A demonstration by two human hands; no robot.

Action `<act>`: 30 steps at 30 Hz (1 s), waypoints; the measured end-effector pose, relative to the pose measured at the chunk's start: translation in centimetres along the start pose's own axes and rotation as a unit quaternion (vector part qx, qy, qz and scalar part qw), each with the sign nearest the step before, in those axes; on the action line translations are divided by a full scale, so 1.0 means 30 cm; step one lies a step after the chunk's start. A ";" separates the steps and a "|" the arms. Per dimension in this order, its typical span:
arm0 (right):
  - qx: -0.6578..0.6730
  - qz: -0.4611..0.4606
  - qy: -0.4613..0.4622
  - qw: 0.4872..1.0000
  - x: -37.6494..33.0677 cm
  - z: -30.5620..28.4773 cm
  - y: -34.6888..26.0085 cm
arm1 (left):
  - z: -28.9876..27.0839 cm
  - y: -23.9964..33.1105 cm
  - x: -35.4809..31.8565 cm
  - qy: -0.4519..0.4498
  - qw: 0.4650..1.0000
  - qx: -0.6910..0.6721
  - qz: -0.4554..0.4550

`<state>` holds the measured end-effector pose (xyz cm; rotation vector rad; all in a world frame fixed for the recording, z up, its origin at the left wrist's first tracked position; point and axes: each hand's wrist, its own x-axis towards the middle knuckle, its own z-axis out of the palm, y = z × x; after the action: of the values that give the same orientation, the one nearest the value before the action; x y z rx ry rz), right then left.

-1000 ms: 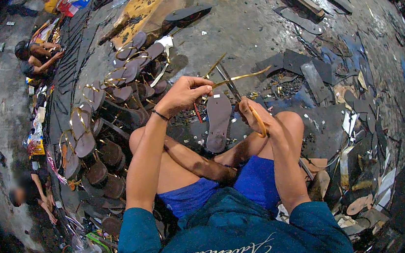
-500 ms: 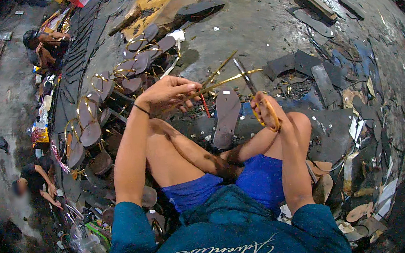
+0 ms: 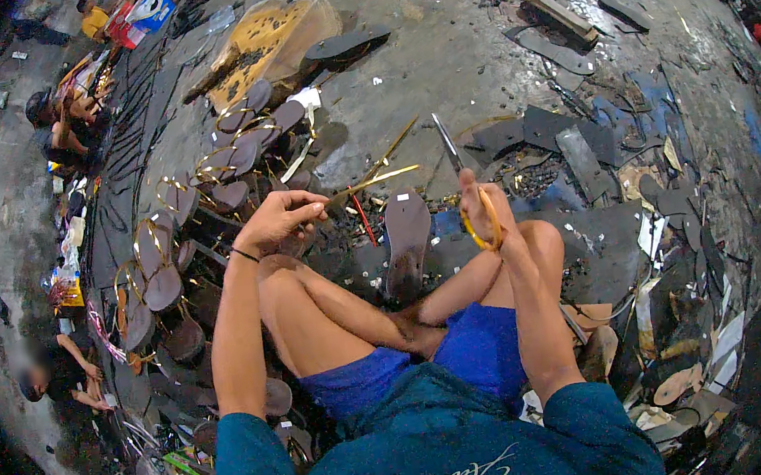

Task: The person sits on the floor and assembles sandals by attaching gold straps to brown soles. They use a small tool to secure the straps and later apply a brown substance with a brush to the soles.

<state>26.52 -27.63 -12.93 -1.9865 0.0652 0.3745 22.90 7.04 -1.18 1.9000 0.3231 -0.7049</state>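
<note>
Loosely pinched, the thin gold strap strip hangs from the closed left hand above the floor.
It looks light and floppy, best held near its end; the right hand is clamped on yellow-handled scissors.

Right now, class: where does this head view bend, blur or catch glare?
Head view: fisheye bends the floor toward a black rim; damp-looking concrete glints softly up top; centre stays sharp on the scissors in the right hand and gold straps; edge figures are smeared.
</note>
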 end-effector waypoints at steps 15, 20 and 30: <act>-0.380 -0.360 0.012 0.852 0.372 0.541 0.060 | 0.079 0.055 -0.141 0.527 0.766 -0.194 0.312; -0.492 -0.362 -0.001 0.792 0.406 0.560 0.003 | 0.096 0.004 -0.180 0.478 0.796 -0.247 0.278; 0.221 -0.091 -0.135 0.961 -0.107 0.148 -0.402 | 0.303 0.053 -0.053 0.246 0.871 -0.363 0.222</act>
<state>25.00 -18.80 -3.18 -1.4725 -0.1922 0.4630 19.52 -1.66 -1.68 1.3099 0.3804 0.2238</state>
